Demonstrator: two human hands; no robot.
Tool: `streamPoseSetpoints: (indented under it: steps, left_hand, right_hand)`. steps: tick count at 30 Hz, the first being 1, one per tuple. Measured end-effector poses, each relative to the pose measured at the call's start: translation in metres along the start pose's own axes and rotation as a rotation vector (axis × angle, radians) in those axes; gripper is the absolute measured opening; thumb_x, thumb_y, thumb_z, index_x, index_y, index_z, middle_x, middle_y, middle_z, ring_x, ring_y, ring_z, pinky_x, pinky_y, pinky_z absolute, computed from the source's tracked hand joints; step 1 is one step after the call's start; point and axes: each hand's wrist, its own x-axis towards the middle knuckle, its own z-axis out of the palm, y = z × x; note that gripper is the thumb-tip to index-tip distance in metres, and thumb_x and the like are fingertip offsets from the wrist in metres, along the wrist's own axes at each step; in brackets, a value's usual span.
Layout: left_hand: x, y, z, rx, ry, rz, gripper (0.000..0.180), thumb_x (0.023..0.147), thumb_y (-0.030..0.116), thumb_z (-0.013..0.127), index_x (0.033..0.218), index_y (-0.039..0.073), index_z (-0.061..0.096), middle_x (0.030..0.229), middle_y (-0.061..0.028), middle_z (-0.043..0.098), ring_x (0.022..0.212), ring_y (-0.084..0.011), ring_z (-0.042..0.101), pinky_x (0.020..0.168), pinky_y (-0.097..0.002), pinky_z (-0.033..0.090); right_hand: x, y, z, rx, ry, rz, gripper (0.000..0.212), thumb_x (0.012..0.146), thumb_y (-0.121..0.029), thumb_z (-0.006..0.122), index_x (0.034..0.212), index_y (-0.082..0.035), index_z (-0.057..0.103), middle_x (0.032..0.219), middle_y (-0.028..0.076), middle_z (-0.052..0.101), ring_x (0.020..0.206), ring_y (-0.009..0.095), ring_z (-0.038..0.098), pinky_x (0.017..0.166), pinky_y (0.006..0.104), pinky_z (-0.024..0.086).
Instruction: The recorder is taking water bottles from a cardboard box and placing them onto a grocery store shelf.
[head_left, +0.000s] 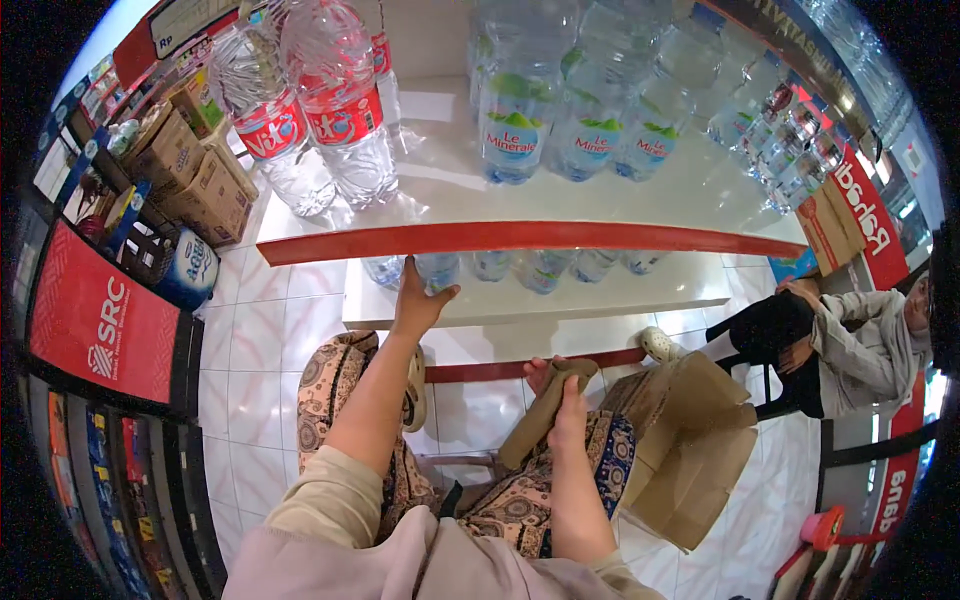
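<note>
My left hand [420, 305] reaches forward to the red-edged shelf, thumb spread from the fingers, one fingertip at the red edge. Just behind it, clear water bottles [437, 270] stand on the lower shelf level; whether the hand touches one I cannot tell. Above my lap, my right hand [568, 408] is closed around a long brown folded piece [532, 430], cardboard or cloth, with fingertips showing on its far side. To the right of that hand an opened cardboard box [680, 440] lies tilted beside my knee.
On the upper shelf [440, 200] stand large red-labelled bottles [340, 120] at left and green-and-blue-labelled bottles [515, 120] in the middle. Cartons [195, 185] are stacked at far left. A person [850, 340] sits at the right. Display racks [120, 480] line the left side.
</note>
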Motion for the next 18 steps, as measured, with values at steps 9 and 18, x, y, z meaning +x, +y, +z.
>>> streamPoseSetpoints:
  steps: [9,18]
  left_hand:
    - [0.021,0.004,0.0,-0.065,-0.107,-0.04,0.092,0.062,0.011,0.077,0.132,-0.002,0.02,0.125,-0.0201,0.042,0.118,-0.0297,0.041,0.098,-0.035,0.032]
    - [0.043,-0.012,0.009,-0.073,-0.092,0.009,0.063,0.062,0.01,0.077,0.115,0.0,0.046,0.114,-0.0171,0.053,0.108,-0.0308,0.049,0.092,-0.0369,0.037]
  right_hand:
    - [0.0,-0.003,0.002,-0.066,-0.004,0.015,0.064,0.081,-0.051,0.055,0.122,-0.004,0.042,0.115,0.016,0.054,0.108,0.03,0.052,0.095,0.0398,0.039]
    - [-0.002,0.002,-0.005,-0.076,0.014,0.01,0.058,0.084,-0.047,0.054,0.12,-0.004,0.043,0.114,0.016,0.055,0.106,0.031,0.054,0.095,0.0399,0.04]
